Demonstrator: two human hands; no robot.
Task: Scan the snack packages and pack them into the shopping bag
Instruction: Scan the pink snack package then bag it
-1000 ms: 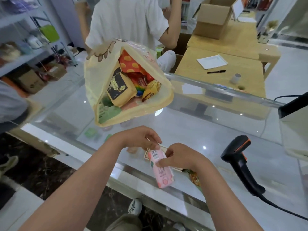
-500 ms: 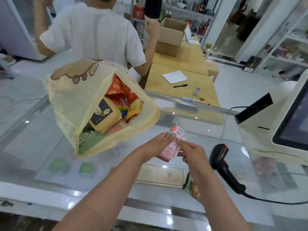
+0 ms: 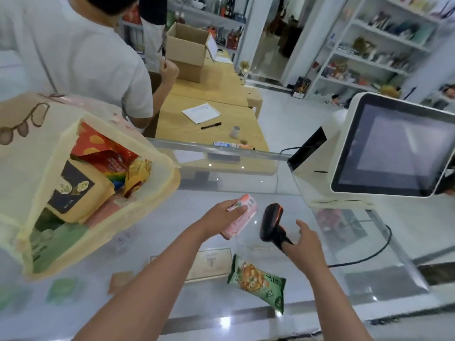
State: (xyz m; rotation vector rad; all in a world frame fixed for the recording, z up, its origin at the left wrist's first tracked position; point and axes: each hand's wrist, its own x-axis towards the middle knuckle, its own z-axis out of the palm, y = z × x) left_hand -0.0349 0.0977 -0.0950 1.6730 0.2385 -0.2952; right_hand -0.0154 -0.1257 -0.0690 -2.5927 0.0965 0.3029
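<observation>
My left hand (image 3: 219,217) grips a pink snack package (image 3: 242,216) above the glass counter, its end pointing away from me. Just to its right the black handheld scanner (image 3: 270,219) rests with its head raised. My right hand (image 3: 306,244) touches the scanner's handle with spread fingers and a lifted thumb, not wrapped round it. The yellow shopping bag (image 3: 29,168) hangs open at the left with several snack packs inside. A green snack packet (image 3: 258,281) lies on the counter between my forearms.
A white checkout terminal with a dark screen (image 3: 394,148) stands at the right, and the scanner's cable (image 3: 376,252) loops below it. A person in a white shirt (image 3: 86,57) stands behind the bag. Beyond the glass counter (image 3: 172,217) are wooden tables and a cardboard box (image 3: 187,50).
My right hand let go of the pink package and moved right to the scanner's handle. My left hand alone now holds the package. The view has swung right, showing the terminal.
</observation>
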